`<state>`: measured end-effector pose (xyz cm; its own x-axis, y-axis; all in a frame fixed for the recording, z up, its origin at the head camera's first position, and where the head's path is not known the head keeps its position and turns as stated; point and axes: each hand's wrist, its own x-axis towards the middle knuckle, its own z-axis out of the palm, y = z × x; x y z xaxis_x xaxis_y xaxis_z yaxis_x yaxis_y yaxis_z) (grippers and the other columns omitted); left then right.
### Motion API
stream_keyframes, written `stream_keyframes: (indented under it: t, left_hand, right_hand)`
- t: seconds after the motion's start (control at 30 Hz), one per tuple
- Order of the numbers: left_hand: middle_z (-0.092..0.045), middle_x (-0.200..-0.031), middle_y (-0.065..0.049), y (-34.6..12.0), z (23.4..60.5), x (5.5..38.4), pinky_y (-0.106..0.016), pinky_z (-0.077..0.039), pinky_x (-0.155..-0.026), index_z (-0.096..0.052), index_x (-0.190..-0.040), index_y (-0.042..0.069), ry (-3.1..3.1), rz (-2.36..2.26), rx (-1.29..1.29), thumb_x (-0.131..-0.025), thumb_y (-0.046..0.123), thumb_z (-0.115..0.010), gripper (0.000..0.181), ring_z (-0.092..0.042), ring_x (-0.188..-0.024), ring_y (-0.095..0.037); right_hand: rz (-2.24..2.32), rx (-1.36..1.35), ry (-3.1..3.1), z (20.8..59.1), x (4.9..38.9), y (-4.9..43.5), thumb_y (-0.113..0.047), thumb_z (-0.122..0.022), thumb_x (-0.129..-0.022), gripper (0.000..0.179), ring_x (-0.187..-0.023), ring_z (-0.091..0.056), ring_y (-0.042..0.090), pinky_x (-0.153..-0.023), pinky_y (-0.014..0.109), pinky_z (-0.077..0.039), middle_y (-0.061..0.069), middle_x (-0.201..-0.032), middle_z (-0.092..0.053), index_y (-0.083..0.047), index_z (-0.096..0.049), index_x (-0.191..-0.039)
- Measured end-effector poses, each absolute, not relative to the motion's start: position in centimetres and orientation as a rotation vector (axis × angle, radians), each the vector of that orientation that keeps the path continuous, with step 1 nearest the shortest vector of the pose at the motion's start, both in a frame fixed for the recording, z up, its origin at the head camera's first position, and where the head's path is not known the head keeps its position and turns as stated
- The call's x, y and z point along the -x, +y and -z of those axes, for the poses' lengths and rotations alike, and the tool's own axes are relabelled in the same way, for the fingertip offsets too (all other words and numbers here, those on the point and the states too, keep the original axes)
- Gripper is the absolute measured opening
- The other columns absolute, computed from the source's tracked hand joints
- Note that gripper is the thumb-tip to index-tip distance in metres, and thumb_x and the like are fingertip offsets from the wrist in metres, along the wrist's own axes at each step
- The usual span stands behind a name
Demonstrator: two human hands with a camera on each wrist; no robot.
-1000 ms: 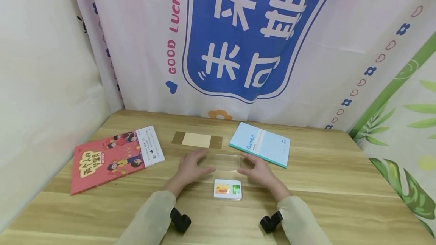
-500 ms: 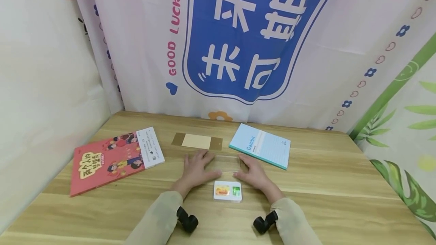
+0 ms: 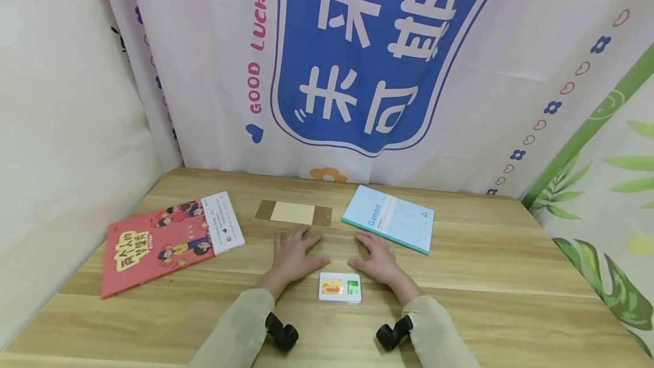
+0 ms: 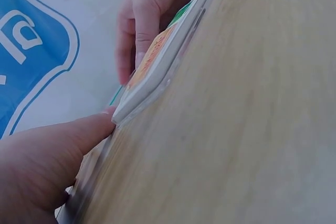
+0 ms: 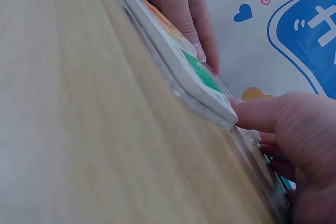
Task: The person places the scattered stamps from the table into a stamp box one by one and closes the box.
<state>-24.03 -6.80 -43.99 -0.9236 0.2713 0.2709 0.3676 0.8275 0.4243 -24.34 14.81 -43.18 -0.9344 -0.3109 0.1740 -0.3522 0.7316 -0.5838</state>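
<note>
A faint clear rectangular plastic piece (image 3: 339, 247) lies on the table in the head view. My left hand (image 3: 295, 257) rests at its left end and my right hand (image 3: 379, 258) at its right end, fingers loosely spread, thumbs toward the near side. Whether any fingertip touches it is hard to tell. Just in front of my thumbs lies a flat white case (image 3: 339, 287) with an orange and a green picture. Both wrist views show the case edge-on, with a clear layer along its underside; there it hides part of the clear piece and some fingertips.
A red picture book (image 3: 158, 246) lies on the left side of the wooden table (image 3: 511, 300). Behind the hands are a brown-and-cream card (image 3: 293, 212) and a light blue notebook (image 3: 390, 218). A printed curtain (image 3: 219, 129) hangs behind the table.
Both hands have moved inward, closer together at the ends of the clear piece, mostly in the first half second. The white case and the books have stayed in place.
</note>
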Motion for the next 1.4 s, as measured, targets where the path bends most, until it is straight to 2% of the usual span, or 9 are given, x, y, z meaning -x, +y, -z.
stream_keyframes:
  t: [0.3, 0.53, 0.9, 1.13, 1.4]
  left_hand:
    - [-0.035, -0.131, -0.014, -7.0, 43.8, 23.5, -0.060, 0.000, -0.092, -0.054, -0.119, 0.016, -2.793, 0.822, 0.470, -0.071, 0.050, -0.063, 0.059, -0.024, -0.121, -0.034]
    - [-0.034, -0.132, -0.014, -7.4, 43.5, 23.1, -0.057, 0.005, -0.093, -0.053, -0.119, 0.015, -2.775, 1.031, 0.463, -0.069, 0.045, -0.066, 0.060, -0.020, -0.123, -0.035]
    - [-0.035, -0.132, -0.013, -7.6, 42.0, 21.2, -0.057, -0.004, -0.095, -0.052, -0.120, 0.014, -2.759, 1.013, 0.491, -0.066, 0.048, -0.068, 0.066, -0.021, -0.122, -0.035]
    - [-0.039, -0.129, -0.014, -7.4, 41.5, 19.5, -0.053, -0.004, -0.097, -0.053, -0.118, 0.009, -2.699, 1.111, 0.557, -0.063, 0.051, -0.068, 0.071, -0.027, -0.120, -0.033]
    - [-0.043, -0.125, -0.014, -7.1, 42.1, 18.0, -0.057, -0.003, -0.095, -0.054, -0.117, 0.008, -2.694, 1.133, 0.584, -0.065, 0.051, -0.067, 0.069, -0.029, -0.119, -0.033]
  right_hand:
    - [-1.103, -0.594, -2.815, 43.2, 24.3, 14.7, -0.025, -0.069, -0.072, 0.055, -0.119, -0.028, 0.030, -0.095, 0.050, -0.016, 0.011, -0.127, -0.041, -0.003, -0.049, -0.118]
    - [-1.307, -0.640, -2.793, 42.5, 23.8, 14.8, -0.018, -0.069, -0.073, 0.059, -0.121, -0.027, 0.030, -0.098, 0.044, -0.020, 0.017, -0.130, -0.036, 0.002, -0.044, -0.122]
    - [-1.482, -0.712, -2.759, 41.1, 22.0, 15.4, -0.021, -0.070, -0.072, 0.064, -0.121, -0.026, 0.033, -0.095, 0.050, -0.020, 0.018, -0.133, -0.031, -0.001, -0.040, -0.126]
    - [-1.498, -0.667, -2.779, 40.9, 20.4, 16.0, -0.029, -0.072, -0.068, 0.067, -0.120, -0.028, 0.032, -0.095, 0.050, -0.021, 0.016, -0.131, -0.035, -0.004, -0.044, -0.123]
    - [-1.436, -0.733, -2.705, 41.7, 19.0, 16.4, -0.027, -0.074, -0.066, 0.065, -0.115, -0.035, 0.033, -0.095, 0.048, -0.023, 0.016, -0.123, -0.044, 0.000, -0.048, -0.119]
